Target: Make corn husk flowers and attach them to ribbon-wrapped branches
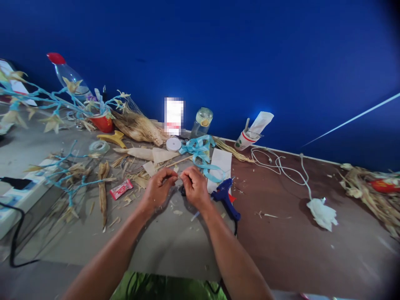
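Observation:
My left hand (159,186) and my right hand (194,186) meet at the middle of the table, fingers pinched together on a small pale piece between them that I cannot make out. A blue glue gun (225,198) lies just right of my right hand, touching the table. A light blue ribbon (200,152) curls behind my hands, next to a white tape roll (173,144). Strips of dried corn husk (146,154) lie just beyond my fingers.
Blue-wrapped branches with husk flowers (59,175) spread across the left. A red pot (102,122), a glass jar (202,121) and a paper cup (246,139) stand by the blue wall. A white cord (281,166) runs to a white husk flower (322,213).

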